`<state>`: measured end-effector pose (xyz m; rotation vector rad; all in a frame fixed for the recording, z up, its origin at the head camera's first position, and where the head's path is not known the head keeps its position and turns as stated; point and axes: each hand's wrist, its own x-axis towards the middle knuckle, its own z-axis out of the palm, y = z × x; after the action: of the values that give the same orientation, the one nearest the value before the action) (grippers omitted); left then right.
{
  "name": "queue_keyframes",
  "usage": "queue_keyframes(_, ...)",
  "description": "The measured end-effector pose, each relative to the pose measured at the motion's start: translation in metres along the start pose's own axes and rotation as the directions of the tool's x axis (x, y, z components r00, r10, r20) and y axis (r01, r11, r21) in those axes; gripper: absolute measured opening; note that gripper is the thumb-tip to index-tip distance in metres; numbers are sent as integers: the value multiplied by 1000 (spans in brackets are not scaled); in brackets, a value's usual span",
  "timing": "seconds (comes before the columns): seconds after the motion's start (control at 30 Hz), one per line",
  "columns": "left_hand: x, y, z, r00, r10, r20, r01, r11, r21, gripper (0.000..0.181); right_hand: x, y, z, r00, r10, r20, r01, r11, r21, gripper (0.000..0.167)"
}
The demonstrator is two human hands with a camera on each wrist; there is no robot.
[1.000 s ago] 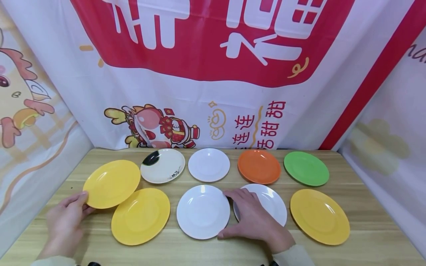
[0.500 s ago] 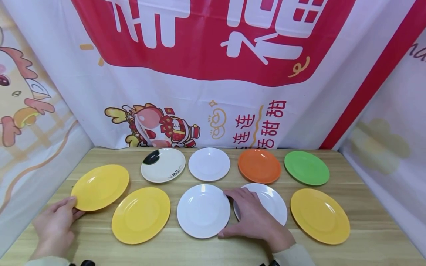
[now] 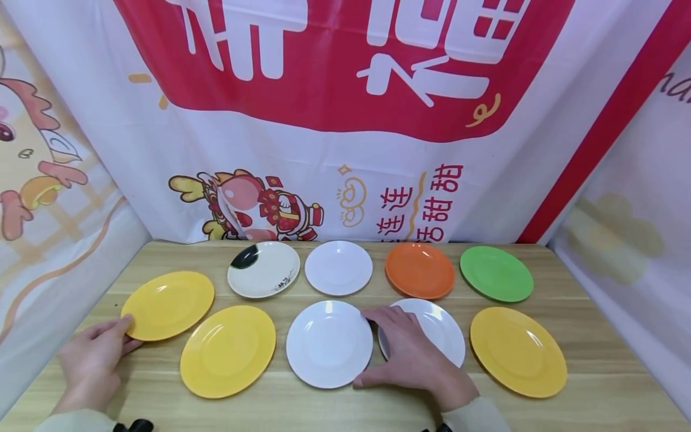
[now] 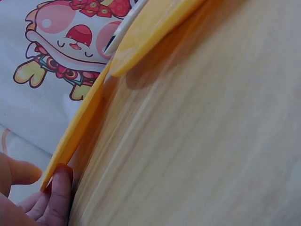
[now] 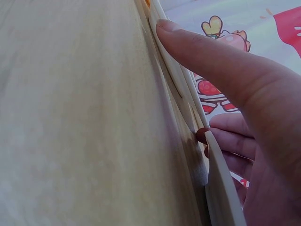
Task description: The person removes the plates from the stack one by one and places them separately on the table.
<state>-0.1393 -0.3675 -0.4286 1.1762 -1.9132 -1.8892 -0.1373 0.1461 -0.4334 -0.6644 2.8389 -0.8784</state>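
Note:
My left hand (image 3: 93, 361) pinches the front-left rim of a yellow plate (image 3: 170, 305), thumb above and fingers beneath. In the left wrist view this plate (image 4: 80, 125) shows edge-on between the thumb and fingers. Just right of it lies a second yellow plate (image 3: 228, 351). My right hand (image 3: 407, 354) rests with thumb and fingers spread along the right rim of a white plate (image 3: 328, 344). Partly beneath that hand, another white plate (image 3: 434, 330) shows. The right wrist view has the thumb (image 5: 188, 40) against a plate's rim and the fingers near a second plate's edge (image 5: 221, 188).
Behind stand a cream plate with a black patch (image 3: 272, 273), a white plate (image 3: 339, 268), an orange plate (image 3: 420, 270) and a green plate (image 3: 496, 273). A darker yellow plate (image 3: 518, 352) lies at the right. Printed cloth (image 3: 335, 168) walls the wooden table (image 3: 302, 411).
My left hand has carried the yellow plate left and lower, off its overlap with the second yellow plate, then slightly back right. My right hand has kept its place.

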Motion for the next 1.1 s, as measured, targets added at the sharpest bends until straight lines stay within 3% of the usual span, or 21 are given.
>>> queue_keyframes(0.03,0,0,0,1000,19,2,-19,999,31,9,0,0,0,1000,4,3,-4,1000,-1,112)
queue_keyframes(0.17,0,-1,2,995,97,6,-96,979,182,47,-1,0,0,1000,7,5,-7,1000,-2,112)
queue_keyframes(0.23,1,-1,3,992,123,6,-121,967,224,52,-1,0,0,1000,0,0,0,1000,-1,111)
queue_keyframes(0.7,7,-3,6,986,167,4,-160,939,305,50,-3,1,-1,1000,3,0,-3,1000,-12,113)
queue_keyframes(0.93,2,-4,5,964,266,22,-248,863,439,41,-3,0,-3,1000,19,17,-19,1000,-12,114)
queue_keyframes(1.1,-3,0,6,959,280,46,-264,820,508,44,-4,-1,-2,1000,14,9,-14,1000,-14,115)
